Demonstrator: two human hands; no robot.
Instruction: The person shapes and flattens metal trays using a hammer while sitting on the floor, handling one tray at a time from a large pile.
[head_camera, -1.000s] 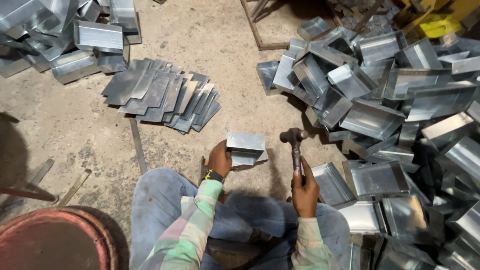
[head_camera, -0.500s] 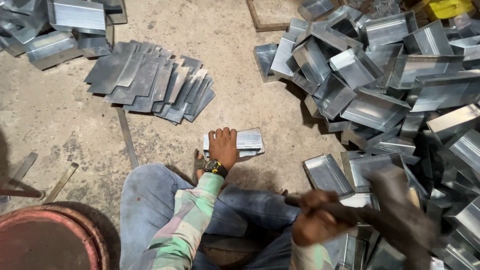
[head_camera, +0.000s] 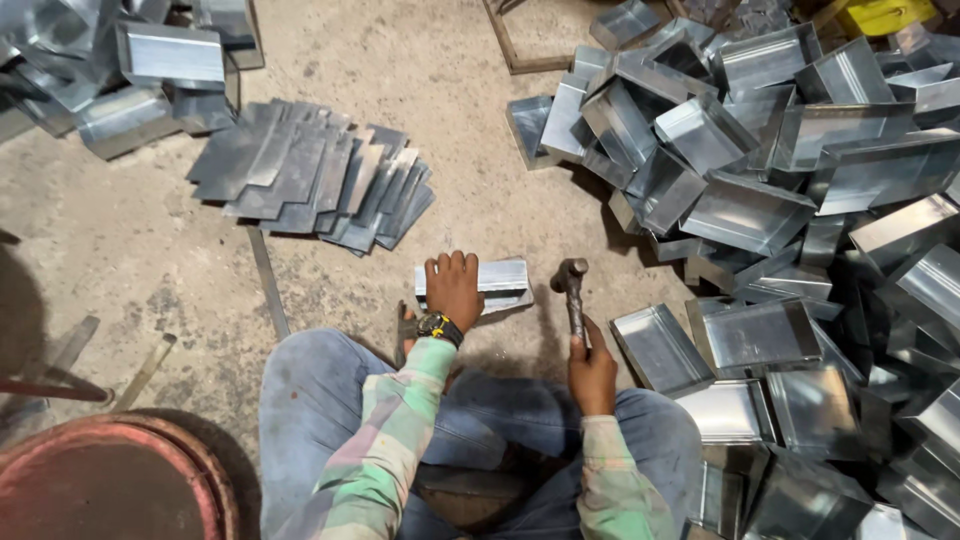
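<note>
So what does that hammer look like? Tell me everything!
The hammer has a small, dark, worn metal head on a thin dark handle. It stands nearly upright, head up and away from the person, just right of the folded metal piece without touching it. The right hand grips the lower handle, fingers wrapped round it. Nothing else touches it.

Bare concrete floor (head_camera: 150, 260) lies open leftward, while heaped metal trays (head_camera: 800, 200) crowd the right side.
</note>
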